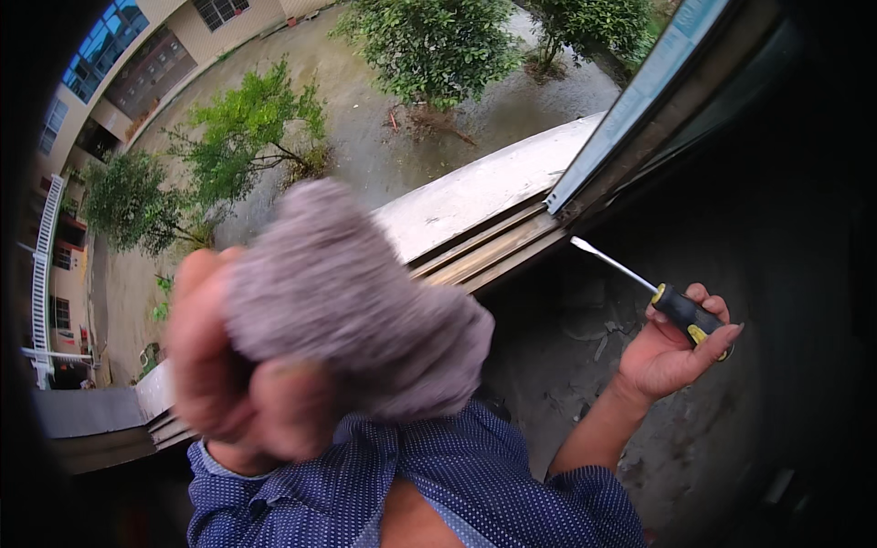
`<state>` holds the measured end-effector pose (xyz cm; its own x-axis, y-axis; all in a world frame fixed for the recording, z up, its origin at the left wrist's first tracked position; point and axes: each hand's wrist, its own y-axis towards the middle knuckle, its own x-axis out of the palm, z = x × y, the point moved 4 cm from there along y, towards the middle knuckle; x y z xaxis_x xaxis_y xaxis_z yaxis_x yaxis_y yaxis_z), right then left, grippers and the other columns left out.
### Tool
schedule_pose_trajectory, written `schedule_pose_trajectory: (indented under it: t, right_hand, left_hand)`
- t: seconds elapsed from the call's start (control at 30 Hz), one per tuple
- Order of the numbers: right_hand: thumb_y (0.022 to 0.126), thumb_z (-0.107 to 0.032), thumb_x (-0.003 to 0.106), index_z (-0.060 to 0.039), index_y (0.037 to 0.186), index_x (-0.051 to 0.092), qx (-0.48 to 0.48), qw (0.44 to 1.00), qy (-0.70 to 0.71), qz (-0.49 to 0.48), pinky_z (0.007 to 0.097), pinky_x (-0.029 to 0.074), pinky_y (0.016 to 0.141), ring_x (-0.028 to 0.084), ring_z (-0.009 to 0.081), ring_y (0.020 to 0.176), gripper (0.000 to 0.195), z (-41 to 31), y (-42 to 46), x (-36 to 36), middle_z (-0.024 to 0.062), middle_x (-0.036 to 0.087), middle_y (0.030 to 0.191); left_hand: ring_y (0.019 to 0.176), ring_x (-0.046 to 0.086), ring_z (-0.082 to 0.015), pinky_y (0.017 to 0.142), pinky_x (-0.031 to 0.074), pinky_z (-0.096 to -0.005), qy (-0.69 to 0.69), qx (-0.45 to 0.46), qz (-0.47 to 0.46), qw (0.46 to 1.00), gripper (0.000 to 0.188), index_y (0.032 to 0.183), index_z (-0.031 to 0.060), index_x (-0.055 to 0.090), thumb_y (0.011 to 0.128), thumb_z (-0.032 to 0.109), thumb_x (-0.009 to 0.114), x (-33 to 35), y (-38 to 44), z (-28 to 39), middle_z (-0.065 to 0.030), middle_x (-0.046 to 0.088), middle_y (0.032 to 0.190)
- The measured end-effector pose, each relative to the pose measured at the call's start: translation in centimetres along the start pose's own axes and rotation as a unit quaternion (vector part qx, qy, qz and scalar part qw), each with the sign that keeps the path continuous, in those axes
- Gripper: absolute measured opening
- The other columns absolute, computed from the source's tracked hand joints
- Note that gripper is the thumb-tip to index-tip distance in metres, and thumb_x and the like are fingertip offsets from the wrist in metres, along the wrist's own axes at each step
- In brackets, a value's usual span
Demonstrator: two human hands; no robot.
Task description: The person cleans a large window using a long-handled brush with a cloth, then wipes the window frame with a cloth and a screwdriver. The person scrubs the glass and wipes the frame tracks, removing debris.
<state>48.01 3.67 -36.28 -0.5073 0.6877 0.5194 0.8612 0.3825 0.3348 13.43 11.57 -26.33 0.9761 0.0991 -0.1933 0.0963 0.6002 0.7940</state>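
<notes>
Close to the camera, my left hand (233,370) grips a greyish-mauve fuzzy cloth (356,308), blurred by motion. The cloth bunches out to the right of the fingers and covers part of the window sill. Off to the right, my right hand (675,349) is closed around the black and yellow handle of a flat-blade screwdriver (688,314). Its metal shaft points up and left, the tip near the lower corner of the window frame. Sliding window tracks (486,250) run along the inner side of the pale outer sill (493,185).
A metal window sash edge (630,113) slants up at the right. Beyond the opening lie a wet yard (384,157) with several leafy trees (431,48) and buildings (185,41). Debris lies on the dim floor (664,459) below my right arm.
</notes>
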Motion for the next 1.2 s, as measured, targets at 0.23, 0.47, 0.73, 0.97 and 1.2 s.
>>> schedule_pose_trajectory:
  t: [0.23,0.47,0.73,0.97,1.2]
  right_hand:
    - [0.106,-0.057,0.055,-0.0094,0.109,0.057,-0.022,0.999,-0.021,-0.017,0.0276,0.053,0.053,0.062,0.0189,0.078,0.048,0.4,0.7,-3.2,0.0118,0.061,0.102]
    - [0.101,-0.059,0.062,-0.0078,0.110,0.054,-0.062,0.992,-0.064,-0.093,0.0257,0.055,0.054,0.061,0.0194,0.083,0.053,1.2,0.3,-1.7,0.0145,0.062,0.101]
    - [0.095,-0.045,0.073,-0.0055,0.106,0.056,-0.122,0.973,-0.110,-0.164,0.0332,0.053,0.075,0.063,0.0214,0.084,0.045,1.3,1.2,0.0,0.0146,0.065,0.095]
    - [0.094,-0.046,0.077,-0.0052,0.108,0.057,-0.171,0.956,-0.143,-0.192,0.0323,0.056,0.070,0.065,0.0217,0.082,0.047,1.0,1.3,0.0,0.0147,0.067,0.096]
    - [0.088,-0.038,0.086,-0.0067,0.107,0.060,-0.186,0.931,-0.163,-0.267,0.0318,0.059,0.069,0.068,0.0227,0.080,0.045,0.3,0.2,0.8,0.0150,0.069,0.099]
  left_hand:
    - [0.104,0.062,-0.0409,0.093,0.051,-0.0466,0.207,-0.013,-0.336,0.919,0.048,0.136,-0.0010,0.059,0.089,0.002,0.070,13.1,-5.3,-8.3,-0.0209,0.063,0.115]
    - [0.107,0.064,-0.0364,0.094,0.051,-0.0432,0.181,-0.023,-0.327,0.927,0.045,0.131,-0.0017,0.063,0.087,0.003,0.073,13.9,-4.9,-8.3,-0.0180,0.067,0.119]
    - [0.108,0.065,-0.0131,0.098,0.052,-0.0292,-0.269,-0.310,-0.117,0.904,0.032,0.130,-0.0028,0.058,0.101,0.004,0.070,14.3,-3.0,-7.4,-0.0071,0.069,0.117]
    - [0.092,0.070,-0.0206,0.079,0.056,-0.0315,0.141,-0.168,-0.320,0.922,0.039,0.122,0.0033,0.064,0.084,-0.007,0.065,15.7,-3.3,-9.0,-0.0121,0.068,0.106]
    - [0.095,0.069,-0.0391,0.080,0.058,-0.0457,0.270,-0.069,-0.466,0.839,0.046,0.122,0.0059,0.068,0.076,0.002,0.065,17.0,-2.7,-7.1,-0.0151,0.071,0.111]
